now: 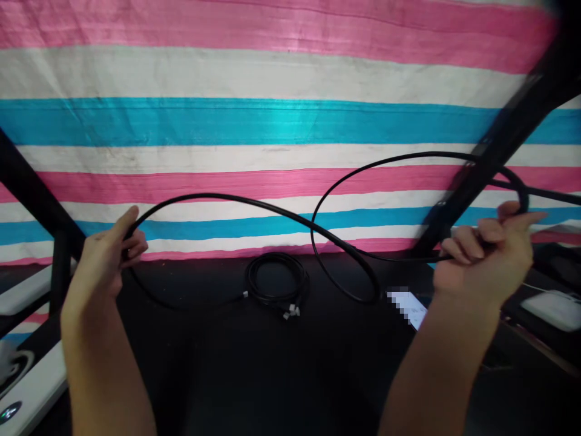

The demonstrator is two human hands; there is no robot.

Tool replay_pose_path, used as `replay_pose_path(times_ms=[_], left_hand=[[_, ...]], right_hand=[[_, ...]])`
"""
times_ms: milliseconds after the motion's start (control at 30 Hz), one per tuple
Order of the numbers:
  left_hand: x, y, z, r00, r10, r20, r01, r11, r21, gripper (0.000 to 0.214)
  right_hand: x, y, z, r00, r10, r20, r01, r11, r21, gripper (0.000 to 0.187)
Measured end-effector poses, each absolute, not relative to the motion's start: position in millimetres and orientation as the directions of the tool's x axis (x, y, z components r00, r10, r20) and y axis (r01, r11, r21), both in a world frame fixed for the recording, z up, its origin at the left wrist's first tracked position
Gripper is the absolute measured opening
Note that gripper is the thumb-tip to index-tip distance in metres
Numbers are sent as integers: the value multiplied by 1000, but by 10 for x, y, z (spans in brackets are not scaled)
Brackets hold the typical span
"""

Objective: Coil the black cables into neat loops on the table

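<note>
A long black cable (pixel 272 208) stretches in loose loops between my two hands, above a black table. At the left, my left hand (pixel 106 248) is closed around one stretch of it, with a tail hanging down to the table and a pale connector near its end. My right hand (pixel 488 248), raised at the right, has its fingers curled around another part of the cable, where a loop bends over the thumb side. Between the hands, a coiled black cable (pixel 276 297) with light connector ends lies on the table.
A lit phone (pixel 408 307) lies by my right forearm, and a white device (pixel 551 309) sits farther right. White bars (pixel 34 387) run along the left edge. Black frame posts (pixel 494 145) slope on both sides before a striped sheet (pixel 281 121). The black tabletop (pixel 254 375) spreads below.
</note>
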State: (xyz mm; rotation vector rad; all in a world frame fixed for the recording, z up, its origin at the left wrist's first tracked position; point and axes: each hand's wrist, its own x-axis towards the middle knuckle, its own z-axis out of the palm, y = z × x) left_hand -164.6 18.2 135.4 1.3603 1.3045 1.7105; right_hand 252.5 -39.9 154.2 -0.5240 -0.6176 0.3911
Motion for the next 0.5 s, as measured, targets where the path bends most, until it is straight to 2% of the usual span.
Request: replay_pose_path(times_ms=[100, 167, 233, 333, 400, 500], left_hand=[[-1514, 114, 1391, -288, 928, 238, 173, -194, 966, 59], [-1431, 76, 1421, -256, 933, 254, 284, -178, 942, 46], [-1346, 34, 1455, -194, 938, 286, 362, -202, 910, 32], [-1205, -36, 1490, -41, 941, 335, 453, -281, 846, 59], [-1108, -71, 1491, 52, 932, 358, 502, -335, 798, 63], [-984, -82, 1467, 188, 920, 344, 537, -390, 748, 41]], right_hand=[[2371, -343, 1556, 667, 546, 507, -194, 785, -589, 27], [2260, -290, 1553, 601, 582, 547, -191, 770, -609, 31], [2140, -235, 1542, 526, 623, 579, -184, 748, -638, 32], [1926, -159, 1507, 418, 689, 593, -194, 705, -682, 31], [1764, -109, 1468, 354, 725, 590, -229, 680, -697, 32], [1557, -21, 1384, 275, 758, 592, -264, 651, -711, 34]])
